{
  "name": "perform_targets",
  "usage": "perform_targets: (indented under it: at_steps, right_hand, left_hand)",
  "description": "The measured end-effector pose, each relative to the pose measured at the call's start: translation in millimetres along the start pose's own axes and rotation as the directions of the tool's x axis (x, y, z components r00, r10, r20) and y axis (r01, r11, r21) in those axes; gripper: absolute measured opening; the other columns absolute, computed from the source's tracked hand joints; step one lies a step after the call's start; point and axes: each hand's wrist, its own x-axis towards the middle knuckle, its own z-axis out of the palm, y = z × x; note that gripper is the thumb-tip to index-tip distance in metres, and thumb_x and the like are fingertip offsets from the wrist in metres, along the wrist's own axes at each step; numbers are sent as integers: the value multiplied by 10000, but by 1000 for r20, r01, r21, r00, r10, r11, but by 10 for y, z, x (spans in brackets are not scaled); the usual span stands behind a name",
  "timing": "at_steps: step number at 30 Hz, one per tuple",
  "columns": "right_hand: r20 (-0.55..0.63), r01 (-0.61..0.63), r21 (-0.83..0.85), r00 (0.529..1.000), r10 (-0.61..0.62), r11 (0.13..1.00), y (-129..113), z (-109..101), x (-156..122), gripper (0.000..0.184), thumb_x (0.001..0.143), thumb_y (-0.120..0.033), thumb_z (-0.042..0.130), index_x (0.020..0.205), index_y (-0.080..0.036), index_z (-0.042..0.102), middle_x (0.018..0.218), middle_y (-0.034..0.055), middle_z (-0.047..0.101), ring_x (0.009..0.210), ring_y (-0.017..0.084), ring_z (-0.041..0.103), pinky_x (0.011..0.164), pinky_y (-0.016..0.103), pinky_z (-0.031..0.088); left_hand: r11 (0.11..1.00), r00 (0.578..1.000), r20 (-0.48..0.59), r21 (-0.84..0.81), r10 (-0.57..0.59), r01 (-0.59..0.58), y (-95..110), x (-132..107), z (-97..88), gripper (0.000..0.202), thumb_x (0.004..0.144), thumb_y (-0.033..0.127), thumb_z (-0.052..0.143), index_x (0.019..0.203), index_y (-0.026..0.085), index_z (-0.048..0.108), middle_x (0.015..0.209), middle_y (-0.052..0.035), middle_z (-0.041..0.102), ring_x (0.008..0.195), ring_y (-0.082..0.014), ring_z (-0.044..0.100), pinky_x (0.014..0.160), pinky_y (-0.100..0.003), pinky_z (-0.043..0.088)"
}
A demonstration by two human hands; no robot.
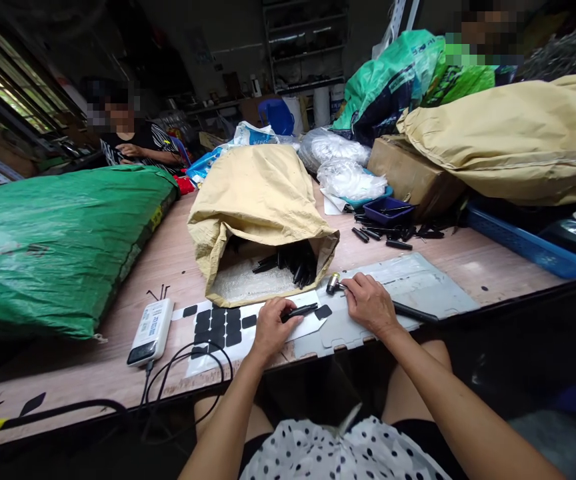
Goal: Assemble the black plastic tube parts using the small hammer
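In the lower middle of the frame, the person's left hand point(274, 328) is holding a slim black cylindrical piece point(302, 311), its thumb and fingers pinching narrowly around one end. To its right, the right hand point(371, 303) is holding a small hammer with a black-and-yellow-faced metal head point(334, 284), the fingers curling narrowly over the shaft just behind the head; the black handle is extending toward the lower right. The hammer is lying low over a flat grey plate point(433, 283).

Under and beside the left hand, a white sheet point(203, 364) is bearing rows of black rounded-square patches point(218, 327). At centre, a tan woven sack point(268, 193) is opening toward the hands, with more black pieces point(302, 263) lying inside. Left of the sheet, a white rectangular device with a dark display point(154, 330) is resting on the wood-grain table point(93, 363). At upper left, a co-worker point(141, 152) is sitting behind a large green sack point(58, 247).
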Motion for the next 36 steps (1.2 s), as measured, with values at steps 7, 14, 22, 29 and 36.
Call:
perform_targets:
  at_steps: [7,14,22,29,36]
  right_hand:
    - [7,54,52,998,-55,997,13,-70,-6,278,956,-181,490,1151,-204,687,954,75,628,918,221,525,819,329,408]
    - [-115,119,459,991,-73,881,-537,-250,-58,334,1009,-206,441,1290,-208,620,1015,75,666,975,204,614,897,322,511]
    - [-88,151,484,988,-124,862,-895,-245,-139,334,1004,-181,450,1277,-223,637,948,67,653,926,200,608,849,323,528]
    - [-51,115,448,993,-103,887,-831,-199,-193,337,999,-169,449,1255,-234,657,929,61,652,917,193,607,846,310,521]
    - [-50,81,444,997,-65,892,-752,-218,-236,331,994,-169,443,1225,-227,673,906,52,653,903,194,613,831,307,516]
  left_hand:
    - [1000,1000,-2,12,14,-14,-53,34,36,133,791,257,768,906,229,706,905,-13,679,894,-203,609,821,-323,454]
    - [1000,1000,-18,-10,13,-13,-75,26,58,146,777,229,787,915,234,739,893,-7,689,887,-196,602,823,-320,445]
    - [1000,1000,-25,-5,-5,5,-90,37,78,106,761,214,810,824,215,725,852,-5,669,879,-194,582,808,-314,426]
    - [1000,999,-48,-13,1,-2,-92,31,91,109,759,199,803,845,223,740,837,0,677,854,-187,583,799,-311,431]
    - [1000,998,-57,-17,4,-5,-93,31,93,114,762,202,788,866,222,747,857,-11,693,865,-195,603,821,-324,449]
